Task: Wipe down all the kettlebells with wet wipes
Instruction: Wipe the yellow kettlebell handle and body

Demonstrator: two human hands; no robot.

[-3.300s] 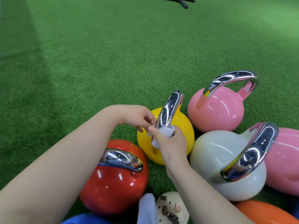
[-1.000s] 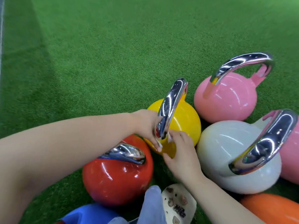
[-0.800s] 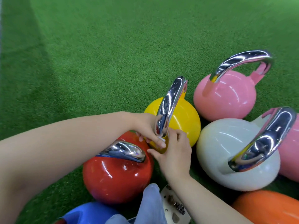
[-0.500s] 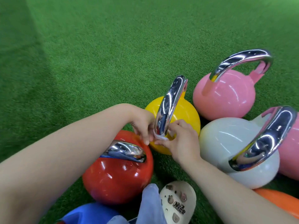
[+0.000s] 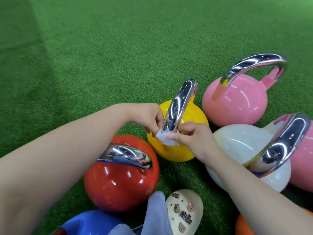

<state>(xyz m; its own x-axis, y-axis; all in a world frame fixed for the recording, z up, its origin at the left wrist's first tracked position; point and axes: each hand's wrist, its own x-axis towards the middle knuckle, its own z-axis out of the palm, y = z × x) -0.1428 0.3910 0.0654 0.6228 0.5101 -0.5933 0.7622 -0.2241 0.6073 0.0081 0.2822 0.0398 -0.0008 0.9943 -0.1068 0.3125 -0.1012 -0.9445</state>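
Near the middle of the frame, both hands meet at the base of the chrome handle (image 5: pixel 179 106) of the yellow kettlebell (image 5: pixel 177 146). The left hand (image 5: pixel 149 116) comes in from the lower left and pinches one edge of a white wet wipe (image 5: pixel 166 139) between curled fingertips. The right hand (image 5: pixel 194 138) comes in from the lower right and pinches the other edge, thumb on top. The wipe is bunched at the foot of the handle, against the chrome and the yellow shell below it (how far it wraps behind the handle cannot be told).

The yellow kettlebell stands upright on green artificial turf (image 5: pixel 101 48), which fills the upper half of the frame. Just beside it, lower left of centre, is a red kettlebell (image 5: pixel 122 185) with its chrome handle lying across the top. To the upper right stands a pink kettlebell (image 5: pixel 235 102) with a tall handle arching over it. At the right, a white kettlebell (image 5: pixel 237 141) sits partly under the right forearm, touching or nearly touching a 2nd pink one (image 5: pixel 303 167) at the frame's right edge.

Along the bottom edge, a blue kettlebell (image 5: pixel 89 223) shows at lower left and part of an orange one (image 5: pixel 242 226) at lower right. Between them is a cream clog shoe (image 5: pixel 184 212) with small charms, next to a pale blue trouser leg (image 5: pixel 155 214).
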